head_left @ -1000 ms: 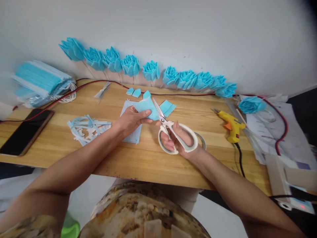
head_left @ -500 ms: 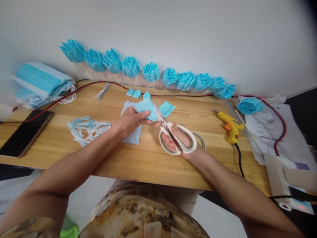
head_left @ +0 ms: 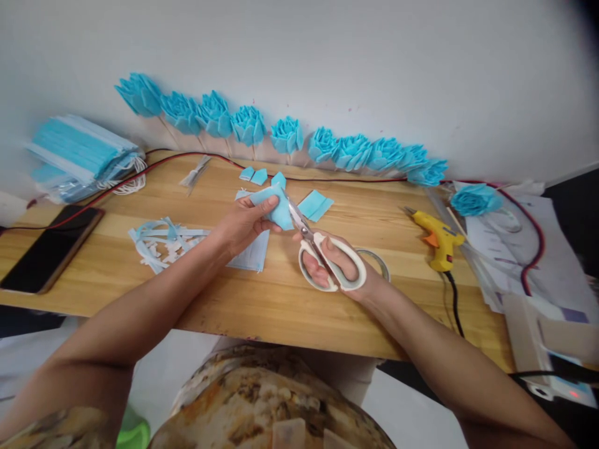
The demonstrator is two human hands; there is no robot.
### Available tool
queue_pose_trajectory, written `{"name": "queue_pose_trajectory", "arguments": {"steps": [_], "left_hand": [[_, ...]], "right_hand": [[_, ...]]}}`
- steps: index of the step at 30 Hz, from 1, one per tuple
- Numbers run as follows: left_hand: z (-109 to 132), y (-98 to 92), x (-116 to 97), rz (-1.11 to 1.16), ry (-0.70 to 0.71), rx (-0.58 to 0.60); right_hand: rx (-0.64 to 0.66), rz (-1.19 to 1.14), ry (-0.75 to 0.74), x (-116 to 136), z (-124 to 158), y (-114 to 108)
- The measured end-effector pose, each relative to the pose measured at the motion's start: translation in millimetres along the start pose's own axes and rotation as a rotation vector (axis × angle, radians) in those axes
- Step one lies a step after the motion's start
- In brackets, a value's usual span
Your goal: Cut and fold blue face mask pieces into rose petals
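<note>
Between thumb and fingers, my left hand (head_left: 248, 221) pinches a blue fabric piece (head_left: 279, 215). My right hand (head_left: 334, 262) grips white-handled scissors (head_left: 352, 274), with thumb and fingers through the loops. The scissor blades lie along the right edge of the fabric piece. Beneath my left hand a pale blue face mask (head_left: 251, 254) lies partly hidden on the wooden table (head_left: 290, 321). Small pointed blue pieces (head_left: 259, 177) rest beyond my hands. A folded blue piece (head_left: 316, 205) lies just right of the blades.
Blue fabric flowers (head_left: 248, 125) on sticks line the wall. At left are stacked masks (head_left: 84, 149), a phone (head_left: 51, 249) and white scraps (head_left: 168, 243). A yellow glue gun (head_left: 435, 237), a tape roll (head_left: 381, 262) and papers (head_left: 543, 249) lie to the right. A red-black cable (head_left: 341, 180) crosses the back.
The scissor handles have drawn closer together and moved slightly left. My left hand has turned a little, its thumb now higher on the blue piece.
</note>
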State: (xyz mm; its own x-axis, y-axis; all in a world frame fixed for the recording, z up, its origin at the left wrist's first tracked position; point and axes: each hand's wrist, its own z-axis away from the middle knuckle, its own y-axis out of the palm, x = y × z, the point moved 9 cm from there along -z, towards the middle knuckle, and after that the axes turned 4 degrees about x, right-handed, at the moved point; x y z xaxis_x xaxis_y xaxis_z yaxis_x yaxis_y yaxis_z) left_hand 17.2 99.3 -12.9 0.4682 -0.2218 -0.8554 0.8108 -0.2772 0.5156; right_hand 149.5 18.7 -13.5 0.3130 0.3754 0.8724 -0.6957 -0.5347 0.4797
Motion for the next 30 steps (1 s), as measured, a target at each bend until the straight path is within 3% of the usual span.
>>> {"name": "queue_pose_trajectory", "arguments": {"steps": [8,30], "left_hand": [[1.9,2.2,-5.4,-0.050,0.041,0.005],[7.3,21.5,5.8,-0.192,-0.006,0.119]], "right_hand": [[0.087,-0.007,-0.022,-1.5,-0.5,2.3],[0.047,0.070,-0.041,1.7,-2.4,-1.4]]}}
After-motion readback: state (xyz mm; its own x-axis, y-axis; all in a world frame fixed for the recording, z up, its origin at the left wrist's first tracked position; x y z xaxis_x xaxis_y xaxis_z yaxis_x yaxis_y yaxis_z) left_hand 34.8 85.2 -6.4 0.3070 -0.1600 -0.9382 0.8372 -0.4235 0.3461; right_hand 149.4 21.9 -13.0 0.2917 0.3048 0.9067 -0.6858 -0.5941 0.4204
